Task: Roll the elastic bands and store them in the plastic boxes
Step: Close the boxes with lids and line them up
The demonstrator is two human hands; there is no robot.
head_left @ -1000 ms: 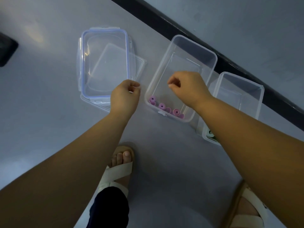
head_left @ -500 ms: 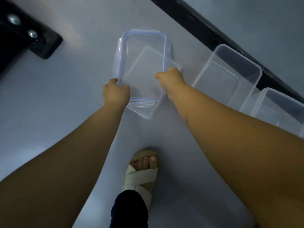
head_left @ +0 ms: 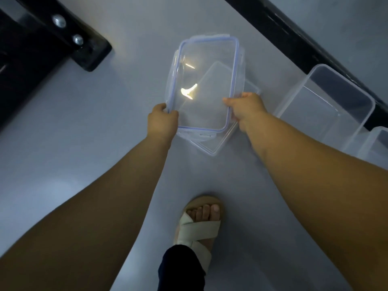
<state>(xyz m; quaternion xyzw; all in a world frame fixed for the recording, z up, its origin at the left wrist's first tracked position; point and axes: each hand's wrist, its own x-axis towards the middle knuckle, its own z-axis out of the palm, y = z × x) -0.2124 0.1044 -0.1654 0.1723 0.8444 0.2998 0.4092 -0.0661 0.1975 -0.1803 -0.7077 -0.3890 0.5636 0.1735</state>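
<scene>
Plainly two hands, two lids, two boxes, one foot. Up front, a clear rectangular plastic lid with a blue seal round its rim [head_left: 210, 59], held tilted over the pale grey surface [head_left: 84, 122], with glare streaked across its middle. Underneath, lying flat and turned at an angle, a second clear plastic lid [head_left: 212, 148] with no blue on it, poking out at the near corner and on the right.

To the right, near the lids but apart from them, a clear rectangular plastic box [head_left: 315, 110], open-topped, standing along a black strip [head_left: 294, 34]. Just beside that, cut by the frame edge, a second clear plastic box [head_left: 378, 141].

Left hand [head_left: 162, 122] curled round the near left corner of the blue-sealed lid, gripping the rim, fingertips hidden below. Right hand [head_left: 245, 108] clamped on the right long edge, one digit laid over the rim, the rest tucked under.

Lower down, between the two forearms, one foot in a cream cross-strap sandal [head_left: 199, 225]. Upper left, a black metal bracket [head_left: 90, 53] with two silver bolts [head_left: 59, 20].
</scene>
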